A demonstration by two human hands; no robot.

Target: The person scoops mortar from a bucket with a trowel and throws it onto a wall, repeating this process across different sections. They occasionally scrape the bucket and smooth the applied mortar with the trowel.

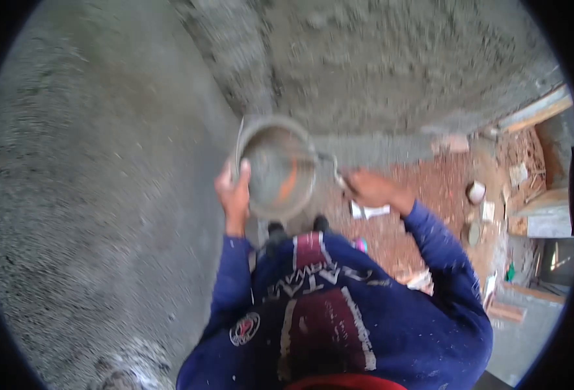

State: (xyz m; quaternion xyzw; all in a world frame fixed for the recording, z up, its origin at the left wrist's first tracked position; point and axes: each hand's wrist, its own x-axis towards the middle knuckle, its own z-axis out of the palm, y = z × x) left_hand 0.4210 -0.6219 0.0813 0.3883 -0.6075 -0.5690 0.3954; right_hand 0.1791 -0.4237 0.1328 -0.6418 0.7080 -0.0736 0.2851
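Note:
A grey, mortar-smeared bucket (256, 131) hangs in front of my body, its open mouth facing me. My left hand (234, 194) grips its left rim, with the thumb over the edge and the fingers round the outside. Inside, an orange-brown streak shows on the grey wet-looking surface. My right hand (373, 188) is closed round the handle of what looks like a trowel (331, 164). Its bent metal neck meets the bucket's right rim; the blade cannot be made out.
Grey plastered wall (124, 188) rises close on the left, and a rougher plastered surface (397, 65) lies ahead. Reddish rubble ground (423, 188) spreads to the right, with a white scrap (369, 210), a pale container (476, 192) and wooden boards (540, 110). My feet (321, 223) are below the bucket.

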